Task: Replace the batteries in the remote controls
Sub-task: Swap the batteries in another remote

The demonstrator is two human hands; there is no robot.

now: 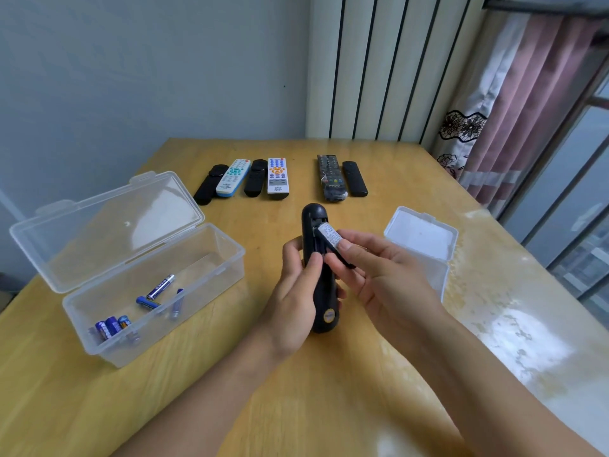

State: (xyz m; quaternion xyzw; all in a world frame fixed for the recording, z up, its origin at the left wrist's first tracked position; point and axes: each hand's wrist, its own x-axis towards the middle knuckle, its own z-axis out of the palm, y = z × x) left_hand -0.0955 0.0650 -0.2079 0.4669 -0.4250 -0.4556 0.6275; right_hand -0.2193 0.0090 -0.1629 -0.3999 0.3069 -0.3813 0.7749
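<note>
- Head view: the left hand (290, 291) wraps its grip round a glossy black rounded plastic remote control (319, 272), held back-up over the middle of the wooden bench (296, 407).
- The right hand (379, 275) pinches the black battery cover with a white printed label (331, 240), angled off the open compartment; whether cells sit inside, I cannot tell.
- At 9 o'clock, a clear hinged plastic box (184, 285) holds several blue cylindrical batteries (160, 286).
- At 12 o'clock, six slim remotes (278, 176) wait in a row, black ones and white ones with coloured buttons.
- At 3 o'clock stands a smaller frosted plastic box (420, 239), lid up.
- Judging by this, plenty of remotes are left to do.
</note>
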